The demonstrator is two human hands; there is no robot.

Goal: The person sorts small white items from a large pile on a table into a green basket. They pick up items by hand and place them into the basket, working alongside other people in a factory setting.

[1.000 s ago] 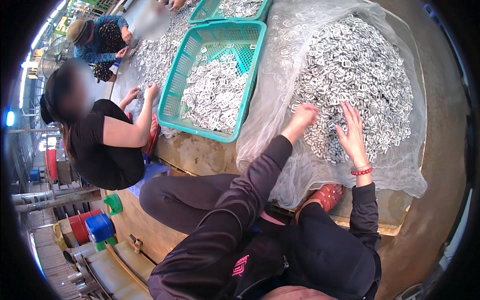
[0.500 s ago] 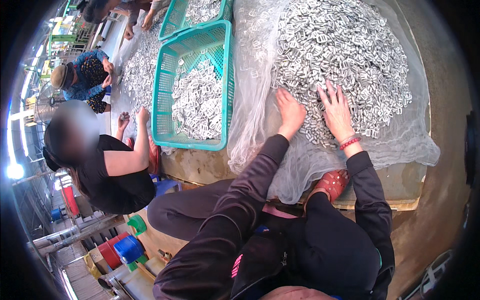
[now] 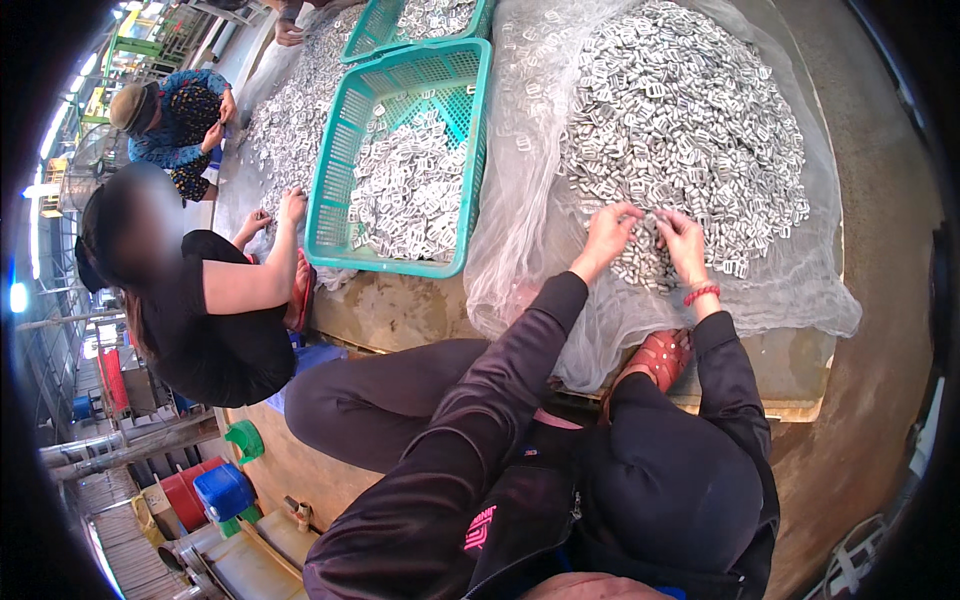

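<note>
A large heap of small silver-grey metal buckles (image 3: 690, 130) lies on a whitish mesh net (image 3: 520, 200) in front of me. At the near edge of this heap, my left hand (image 3: 606, 238) is closed, thumb and fingertips pinched together; what it pinches is too small to make out. Close to its right, my right hand (image 3: 684, 246), with a red bead bracelet at the wrist, pinches a small metal buckle at its fingertips. The two sets of fingertips nearly meet just above the heap. More buckles lie between and below my hands.
Left of the net stands a green plastic basket (image 3: 475, 160) partly filled with buckles, another behind it. A person in black (image 3: 215, 320) sits at the left, handling buckles on a sheet; others work beyond. My red sandal (image 3: 660, 360) rests at the net's near edge.
My hands have gone from resting spread on the heap to pinching, brought closer together at its near edge. The left hand moved right and down. The seated person's hands lowered to the sheet.
</note>
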